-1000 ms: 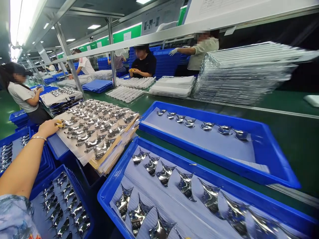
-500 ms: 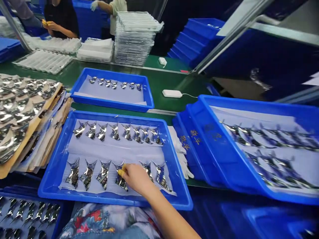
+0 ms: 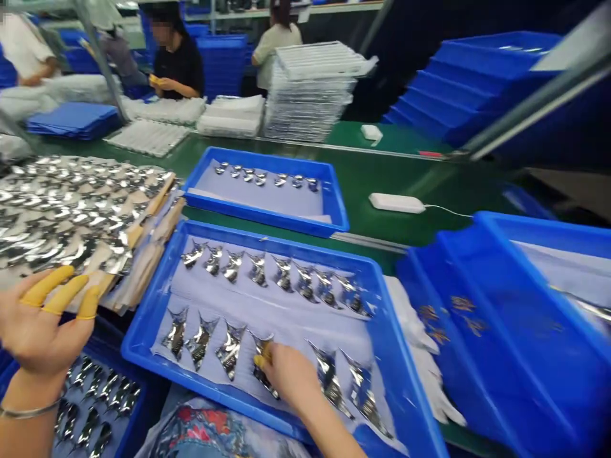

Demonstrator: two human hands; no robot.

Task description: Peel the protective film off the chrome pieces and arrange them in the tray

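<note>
My right hand (image 3: pixel 293 375), with yellow finger cots, has its fingers closed on a shiny, pointed metal part (image 3: pixel 260 375) in the front row of a blue tray (image 3: pixel 248 407). The part still lies against the white paper lining. More mirror-like parts (image 3: pixel 230 350) with pointed corners stand in two rows in this tray. At the left, my left hand (image 3: pixel 52 318) is raised with its yellow-cotted fingers apart. Nothing shows in it. Its fingertips are close to the front edge of a tall stack of paper sheets covered with curved metal parts (image 3: pixel 71 210).
A smaller blue tray (image 3: pixel 267 213) with several parts lies behind. Stacked blue trays (image 3: pixel 477 356) lean at the right, beside white gloves (image 3: pixel 424 356). A lower tray of parts (image 3: pixel 95 394) sits at front left. White blister trays (image 3: pixel 310 95) and co-workers are across the bench.
The view has swung left, so the trays appear farther right. My left hand has come into view at the left. My right hand stays at the same part in the front row.
</note>
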